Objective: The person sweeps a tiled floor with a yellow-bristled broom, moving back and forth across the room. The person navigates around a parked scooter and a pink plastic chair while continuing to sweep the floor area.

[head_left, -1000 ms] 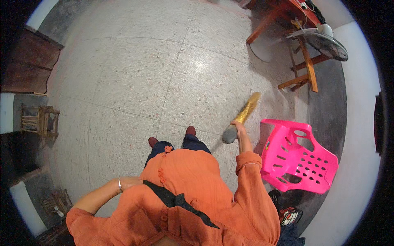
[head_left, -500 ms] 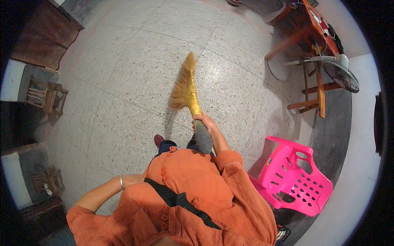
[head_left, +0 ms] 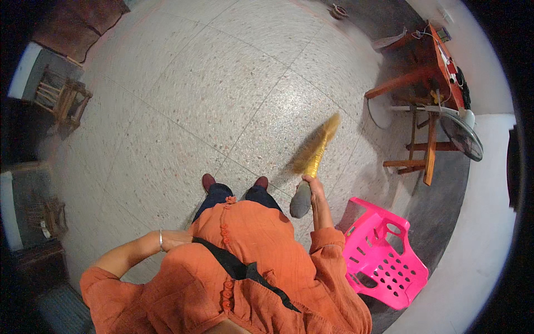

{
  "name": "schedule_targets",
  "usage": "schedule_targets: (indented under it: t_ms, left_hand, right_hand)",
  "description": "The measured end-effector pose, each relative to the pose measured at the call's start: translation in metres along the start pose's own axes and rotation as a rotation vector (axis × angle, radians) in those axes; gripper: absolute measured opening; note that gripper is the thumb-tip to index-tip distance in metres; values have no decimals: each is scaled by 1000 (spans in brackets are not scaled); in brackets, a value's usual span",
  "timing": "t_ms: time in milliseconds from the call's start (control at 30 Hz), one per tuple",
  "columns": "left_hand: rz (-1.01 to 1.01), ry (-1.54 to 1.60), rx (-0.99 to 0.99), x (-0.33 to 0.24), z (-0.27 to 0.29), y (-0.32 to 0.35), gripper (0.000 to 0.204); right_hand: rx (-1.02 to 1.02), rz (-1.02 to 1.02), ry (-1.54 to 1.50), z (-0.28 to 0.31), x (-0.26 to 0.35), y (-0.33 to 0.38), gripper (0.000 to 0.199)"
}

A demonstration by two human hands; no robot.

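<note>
My right hand (head_left: 316, 188) is wrapped around the handle of a short broom (head_left: 317, 155). Its yellow-bound neck and straw bristles point away from me over the speckled floor, and the grey butt of the handle sticks out behind my fist. The bristles are slightly blurred; I cannot tell whether they touch the floor. My left hand (head_left: 177, 239), below a silver bangle, rests against the side of my orange shirt at the waist, its fingers hidden by the cloth.
A pink plastic chair (head_left: 384, 253) stands close to my right arm. Farther right are a wooden table (head_left: 400, 82) and a pedestal fan (head_left: 460, 135). Wooden stools (head_left: 62, 99) line the left side. Tiled floor (head_left: 222, 94) stretches ahead.
My right hand has swung the broom to the right and nearer to me, toward the chair. Both my shoes now show. My left hand stays at my waist.
</note>
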State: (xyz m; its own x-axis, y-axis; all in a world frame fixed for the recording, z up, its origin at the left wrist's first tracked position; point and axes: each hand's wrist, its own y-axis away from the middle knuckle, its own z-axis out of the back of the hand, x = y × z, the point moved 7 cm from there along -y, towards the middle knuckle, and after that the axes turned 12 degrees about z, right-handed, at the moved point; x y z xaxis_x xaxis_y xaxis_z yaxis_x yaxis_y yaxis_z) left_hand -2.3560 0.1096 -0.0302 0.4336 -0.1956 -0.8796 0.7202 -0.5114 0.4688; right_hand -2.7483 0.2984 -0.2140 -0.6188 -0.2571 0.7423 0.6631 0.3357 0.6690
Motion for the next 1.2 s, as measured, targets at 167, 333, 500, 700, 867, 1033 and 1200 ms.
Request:
schedule_targets:
  t_ms: [167,333,500,700,867,1033,1200]
  left_hand:
    - [-29,72,-89,0,-6,7,45]
    - [-39,91,-246,51,-34,12,47]
    - [-86,97,-170,51,-44,16,46]
    - [-21,-41,-130,85,-67,5,47]
    - [16,9,-54,31,-35,-17,49]
    - [14,24,33,-27,-7,-53,50]
    - [1,86,103,-63,4,-90,52]
  right_hand:
    - [-27,-103,-15,-25,-23,-26,20]
    - [182,-185,13,-133,-53,-19,20]
    - [495,-90,173,-221,-51,-23,25]
    - [622,-220,-81,-219,14,26,36]
    - [505,-114,-83,-144,38,31,36]
    - [315,24,-32,-32,33,21,42]
    - [21,96,-76,76,24,25,32]
